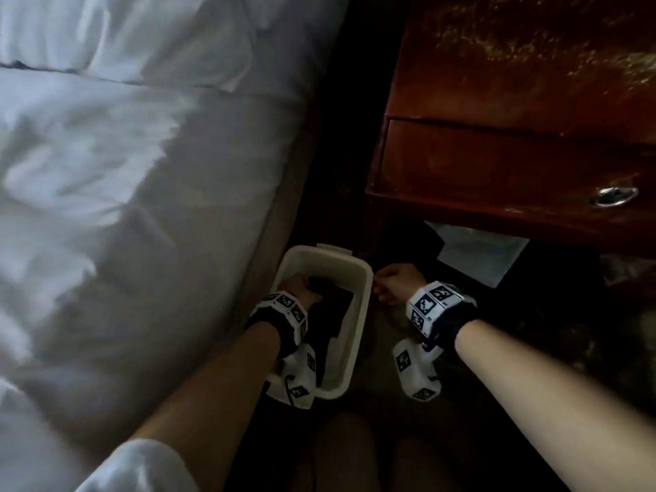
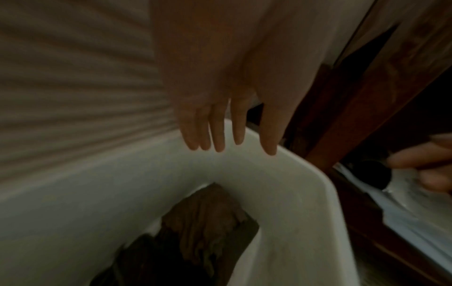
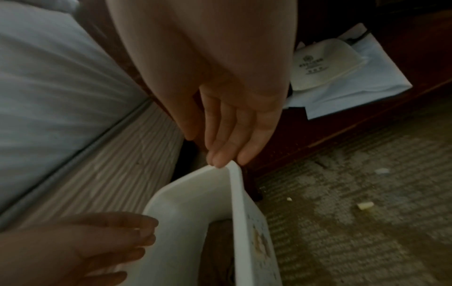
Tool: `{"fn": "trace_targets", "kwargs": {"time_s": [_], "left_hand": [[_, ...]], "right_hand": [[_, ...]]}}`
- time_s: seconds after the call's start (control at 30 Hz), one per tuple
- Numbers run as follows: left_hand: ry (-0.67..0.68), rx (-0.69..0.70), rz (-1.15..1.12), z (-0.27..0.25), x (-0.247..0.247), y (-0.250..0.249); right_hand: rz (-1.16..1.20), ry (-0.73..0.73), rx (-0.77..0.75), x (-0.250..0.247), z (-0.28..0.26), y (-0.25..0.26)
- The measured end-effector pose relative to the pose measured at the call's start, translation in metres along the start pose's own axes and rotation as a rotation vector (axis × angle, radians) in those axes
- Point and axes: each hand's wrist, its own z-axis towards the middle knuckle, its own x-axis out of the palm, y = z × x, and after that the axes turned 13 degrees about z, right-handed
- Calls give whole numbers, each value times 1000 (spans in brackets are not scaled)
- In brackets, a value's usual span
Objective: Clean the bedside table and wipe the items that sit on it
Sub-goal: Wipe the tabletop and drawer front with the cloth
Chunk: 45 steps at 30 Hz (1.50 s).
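Observation:
A white plastic tub [image 1: 340, 259] stands on the floor between the bed and the dark red wooden bedside table [image 1: 514, 101]. A dark cloth [image 1: 333, 307] lies crumpled in its bottom. My left hand [image 1: 298, 285] hovers inside the tub above the cloth [image 2: 208, 222]; in the left wrist view its fingers [image 2: 227, 135] are straight and hold nothing. My right hand [image 1: 394, 282] is at the tub's right rim. In the right wrist view its fingertips [image 3: 220, 158] touch the rim's far corner [image 3: 232, 168], fingers nearly straight.
The bed [image 1: 106, 172] with white bedding runs along the left, close to the tub. The table's drawer has a metal handle [image 1: 613, 196]. White packaged slippers [image 3: 325, 65] on white paper lie on its lower shelf. Pale crumbs [image 3: 365, 205] dot the carpet on the right.

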Motion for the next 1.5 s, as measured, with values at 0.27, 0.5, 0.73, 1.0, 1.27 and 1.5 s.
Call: {"fn": "trace_targets", "kwargs": {"time_s": [0.27, 0.5, 0.73, 1.0, 1.27, 1.5], "left_hand": [[-34, -180, -27, 49, 45, 7], [110, -175, -44, 70, 77, 2], [-155, -239, 12, 70, 68, 18], [-95, -241, 64, 60, 56, 12], [46, -25, -16, 23, -1, -12], [-126, 117, -355, -32, -59, -42]], "right_hand": [[69, -13, 53, -1, 41, -26], [178, -4, 134, -3, 61, -46], [140, -19, 156, -4, 68, -55], [110, -3, 141, 2, 64, -50], [34, 37, 18, 5, 34, -7], [-202, 154, -136, 10, -11, 37]]}}
